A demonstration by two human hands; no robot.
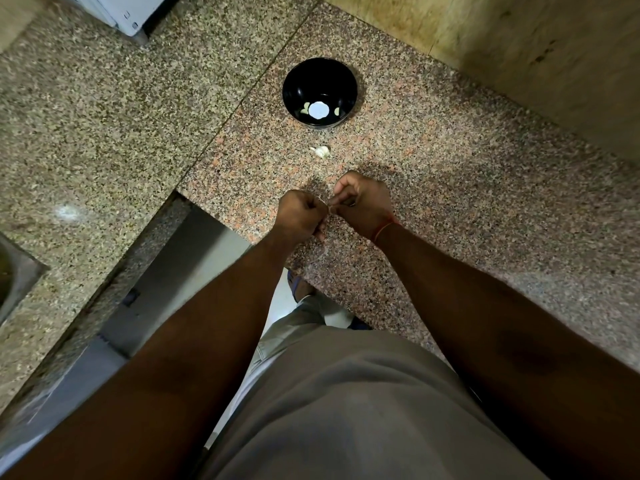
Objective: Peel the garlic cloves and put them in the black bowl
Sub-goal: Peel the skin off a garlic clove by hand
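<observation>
- Head view, counting first: two hands, one black bowl (pixel 319 92), one loose piece of garlic (pixel 321 151) out on the tabletop (pixel 450 188), and two pale peeled cloves (pixel 305 109) lying inside the bowl.
- The left hand (pixel 302 216) and the right hand (pixel 363 206) are close together over the tabletop, knuckles up, both with fingers curled tight.
- Between them they pinch something small and thin; a pale sliver shows at the gap where the fingertips meet. It looks like a garlic clove or its skin, but it is too hidden to say which.
- A thin red thread (pixel 384 228) circles the right wrist.
- The loose garlic sits just beyond the hands, between them and the bowl, apart from both. It is whitish and papery, a rounded body with a thin wisp of skin trailing off toward the left; its long axis runs roughly left to right.
- The bowl stands farther out, straight beyond the hands. It is round, glossy and dark, with a bright white glare spot at its bottom.
- The two cloves in the bowl lie either side of that glare, one toward the left, one toward the right; both are small, creamy and slightly curved, resting on the bowl floor.
- The tabletop is speckled pinkish granite; off to the left of the hands lies a greyer slab of it.
</observation>
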